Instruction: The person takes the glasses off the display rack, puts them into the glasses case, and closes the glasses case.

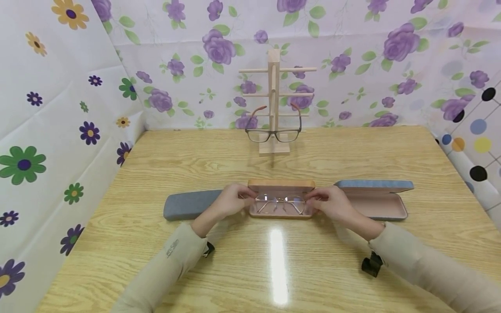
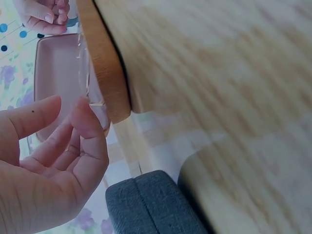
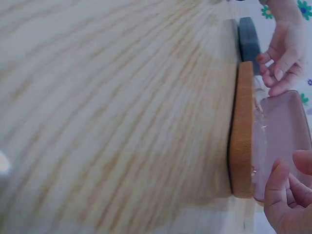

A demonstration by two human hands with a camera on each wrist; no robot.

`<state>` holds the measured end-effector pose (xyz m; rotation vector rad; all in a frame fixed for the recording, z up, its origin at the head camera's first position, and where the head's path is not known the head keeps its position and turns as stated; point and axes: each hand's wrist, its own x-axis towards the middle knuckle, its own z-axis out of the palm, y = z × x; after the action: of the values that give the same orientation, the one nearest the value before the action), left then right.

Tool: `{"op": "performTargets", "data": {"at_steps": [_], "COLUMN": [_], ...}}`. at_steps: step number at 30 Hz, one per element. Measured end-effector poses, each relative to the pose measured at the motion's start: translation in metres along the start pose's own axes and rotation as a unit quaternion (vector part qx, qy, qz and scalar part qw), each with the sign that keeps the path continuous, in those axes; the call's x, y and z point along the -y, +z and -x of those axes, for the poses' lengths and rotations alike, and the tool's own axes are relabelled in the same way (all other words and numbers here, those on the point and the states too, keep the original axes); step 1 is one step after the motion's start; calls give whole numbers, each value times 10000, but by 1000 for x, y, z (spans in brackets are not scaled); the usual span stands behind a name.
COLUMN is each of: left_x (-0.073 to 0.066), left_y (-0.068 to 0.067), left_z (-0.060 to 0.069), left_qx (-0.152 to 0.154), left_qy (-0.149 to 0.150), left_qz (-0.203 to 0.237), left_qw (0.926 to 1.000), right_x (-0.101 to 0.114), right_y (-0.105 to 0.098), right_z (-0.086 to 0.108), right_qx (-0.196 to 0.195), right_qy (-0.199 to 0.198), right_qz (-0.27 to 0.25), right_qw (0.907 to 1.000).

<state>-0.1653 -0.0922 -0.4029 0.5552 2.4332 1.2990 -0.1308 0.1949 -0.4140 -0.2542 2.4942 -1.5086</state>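
A pair of thin-framed glasses [image 1: 278, 200] with clear lenses and folded temples lies in an opened orange case [image 1: 282, 215] with a pinkish lining. My left hand [image 1: 233, 200] is at the left end of the glasses. In the left wrist view, the left thumb [image 2: 46, 114] and forefinger stand apart, the forefinger by the gold corner of the frame; whether it touches is unclear. At the other end is my right hand [image 1: 330, 202]. In the right wrist view, the right forefinger [image 3: 278, 180] is beside the frame, with a gap between it and the thumb.
Left of the orange case is a closed grey-blue case [image 1: 192, 204], partly behind my left hand. An opened blue case [image 1: 377, 204] with a pink lining lies to the right. Behind, a wooden stand [image 1: 273, 95] with several pegs bears dark-framed glasses [image 1: 272, 132].
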Motion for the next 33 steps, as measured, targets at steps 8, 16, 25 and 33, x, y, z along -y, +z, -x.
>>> {"op": "performTargets", "data": {"at_steps": [8,16,25,33], "left_x": [-1,-8,-13,-8], "left_y": [-9,-15,-17,-13], "left_z": [8,11,5,-7], "left_qx": [-152,-662,-1008,-576], "left_qy": [96,75,-288,-530], "left_qz": [85,185,-20,-45], "left_qw": [9998,9976,9945,9969], "right_x": [8,18,19,12], "right_y": [-5,-7,-5,0], "right_z": [8,11,9,-1], "right_qx": [-262,-887,-1315,-687], "right_qy": [30,-43,-202,172], "right_qz": [-282,-277,125,46], "right_qw": [9993,9957,9910,9975]}}
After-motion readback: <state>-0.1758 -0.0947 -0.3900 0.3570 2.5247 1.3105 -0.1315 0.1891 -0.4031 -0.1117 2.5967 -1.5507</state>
